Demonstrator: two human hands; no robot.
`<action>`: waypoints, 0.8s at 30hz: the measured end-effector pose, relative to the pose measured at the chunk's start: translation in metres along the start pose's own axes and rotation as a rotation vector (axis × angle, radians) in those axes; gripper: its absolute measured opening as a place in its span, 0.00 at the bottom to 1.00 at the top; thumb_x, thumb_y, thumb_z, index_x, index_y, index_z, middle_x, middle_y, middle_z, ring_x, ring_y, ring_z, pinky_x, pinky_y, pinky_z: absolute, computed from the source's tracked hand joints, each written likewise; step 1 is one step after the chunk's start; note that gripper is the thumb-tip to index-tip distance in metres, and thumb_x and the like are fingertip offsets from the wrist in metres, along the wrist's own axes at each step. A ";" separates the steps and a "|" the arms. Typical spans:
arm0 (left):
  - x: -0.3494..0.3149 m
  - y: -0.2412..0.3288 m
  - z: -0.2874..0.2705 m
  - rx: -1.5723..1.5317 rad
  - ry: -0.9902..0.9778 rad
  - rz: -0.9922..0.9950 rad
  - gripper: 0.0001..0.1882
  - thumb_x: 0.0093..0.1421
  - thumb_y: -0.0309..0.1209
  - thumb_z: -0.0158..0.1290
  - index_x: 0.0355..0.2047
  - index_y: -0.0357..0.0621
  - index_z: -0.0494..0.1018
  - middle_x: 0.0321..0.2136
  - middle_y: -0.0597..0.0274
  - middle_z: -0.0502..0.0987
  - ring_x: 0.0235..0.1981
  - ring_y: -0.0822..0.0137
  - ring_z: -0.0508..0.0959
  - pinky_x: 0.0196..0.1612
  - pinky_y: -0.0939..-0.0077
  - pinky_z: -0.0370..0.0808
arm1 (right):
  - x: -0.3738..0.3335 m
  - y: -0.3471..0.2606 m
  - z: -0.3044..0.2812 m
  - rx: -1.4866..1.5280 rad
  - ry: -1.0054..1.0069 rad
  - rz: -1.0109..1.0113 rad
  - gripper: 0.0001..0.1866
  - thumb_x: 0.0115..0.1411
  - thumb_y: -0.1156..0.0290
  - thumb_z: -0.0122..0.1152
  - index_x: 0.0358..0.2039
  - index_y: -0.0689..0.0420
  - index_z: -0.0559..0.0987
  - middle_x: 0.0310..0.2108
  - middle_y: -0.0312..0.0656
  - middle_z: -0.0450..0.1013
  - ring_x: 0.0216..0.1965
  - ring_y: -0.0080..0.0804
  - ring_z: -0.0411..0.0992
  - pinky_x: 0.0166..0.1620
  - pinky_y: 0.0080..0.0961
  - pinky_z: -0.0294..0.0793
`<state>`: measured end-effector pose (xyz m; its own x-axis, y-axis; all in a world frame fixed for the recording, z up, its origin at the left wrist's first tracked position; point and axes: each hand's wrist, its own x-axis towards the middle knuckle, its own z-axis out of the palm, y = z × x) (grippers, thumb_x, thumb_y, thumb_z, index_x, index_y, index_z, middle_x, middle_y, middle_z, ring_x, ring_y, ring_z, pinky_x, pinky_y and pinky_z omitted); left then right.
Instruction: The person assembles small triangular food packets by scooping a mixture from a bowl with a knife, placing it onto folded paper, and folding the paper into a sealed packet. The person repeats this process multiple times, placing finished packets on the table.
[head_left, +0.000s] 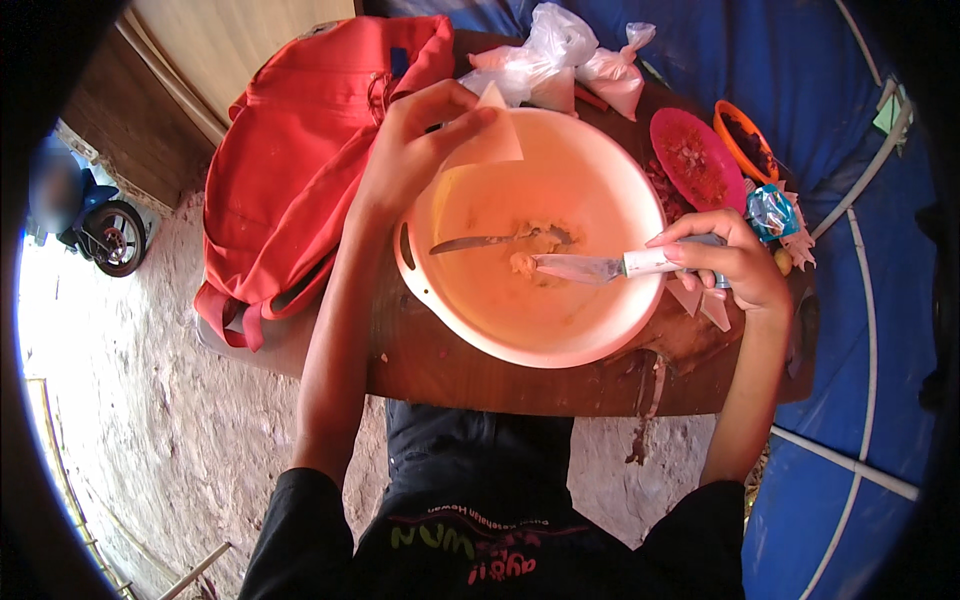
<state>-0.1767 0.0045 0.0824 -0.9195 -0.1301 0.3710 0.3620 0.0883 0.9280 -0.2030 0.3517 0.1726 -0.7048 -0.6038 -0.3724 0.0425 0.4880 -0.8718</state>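
My left hand (pixel 425 135) pinches a thin pale wrapper sheet (pixel 492 145) between thumb and fingers, over the far left rim of a large white basin (pixel 470 345). Closed around the white handle of a knife (pixel 590 268), my right hand (pixel 735 265) is at the basin's right rim. The blade reaches leftward over the inside, with a small lump of pale orange paste (pixel 522 264) at its tip. Lower in the basin lies a metal spoon (pixel 465 243), its far end in more paste (pixel 548 237). Pale wrapper pieces (pixel 712 310) lie on the table below my right hand.
A red backpack (pixel 300 170) fills the table's left side. Behind the basin are knotted plastic bags (pixel 612 82). At the right sit a pink plate (pixel 735 175) of chopped food, an orange bowl (pixel 730 108) and a blue packet (pixel 772 212). Dark liquid drips off the front table edge (pixel 660 375).
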 end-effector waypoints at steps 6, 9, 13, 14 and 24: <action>0.017 0.038 -0.005 -0.263 0.226 -0.034 0.07 0.64 0.29 0.60 0.38 0.39 0.76 0.30 0.60 0.83 0.29 0.74 0.81 0.35 0.80 0.77 | -0.007 0.007 -0.032 0.358 0.195 -0.073 0.17 0.64 0.63 0.62 0.44 0.64 0.82 0.20 0.38 0.73 0.14 0.13 0.64 0.16 0.13 0.60; 0.027 0.065 -0.004 -0.270 0.210 -0.071 0.08 0.64 0.28 0.58 0.41 0.39 0.76 0.36 0.58 0.82 0.34 0.71 0.83 0.39 0.81 0.78 | -0.008 -0.005 -0.042 0.359 0.208 -0.216 0.18 0.65 0.61 0.62 0.44 0.65 0.81 0.21 0.40 0.74 0.15 0.13 0.64 0.18 0.14 0.63; 0.044 0.096 0.005 -0.300 0.196 -0.108 0.09 0.62 0.27 0.59 0.41 0.40 0.75 0.36 0.57 0.82 0.36 0.68 0.84 0.36 0.77 0.81 | -0.001 -0.036 -0.055 0.346 0.143 -0.428 0.18 0.66 0.62 0.60 0.46 0.66 0.80 0.24 0.41 0.74 0.17 0.17 0.65 0.21 0.16 0.68; 0.049 0.103 0.006 -0.309 0.178 -0.114 0.08 0.62 0.27 0.59 0.40 0.41 0.74 0.36 0.57 0.82 0.36 0.67 0.84 0.36 0.75 0.82 | 0.001 -0.044 -0.057 0.371 0.126 -0.485 0.19 0.65 0.62 0.62 0.46 0.66 0.79 0.25 0.43 0.74 0.17 0.19 0.66 0.21 0.18 0.70; 0.047 0.137 0.005 -0.369 0.064 -0.098 0.05 0.66 0.24 0.53 0.40 0.36 0.71 0.37 0.52 0.82 0.38 0.63 0.85 0.42 0.73 0.84 | 0.024 -0.089 -0.058 0.245 0.151 -0.468 0.18 0.62 0.64 0.66 0.44 0.67 0.80 0.23 0.42 0.75 0.17 0.19 0.68 0.20 0.18 0.70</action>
<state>-0.1715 0.0155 0.2266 -0.9451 -0.1831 0.2705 0.3147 -0.2878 0.9045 -0.2647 0.3302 0.2601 -0.7811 -0.6151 0.1075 -0.1496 0.0171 -0.9886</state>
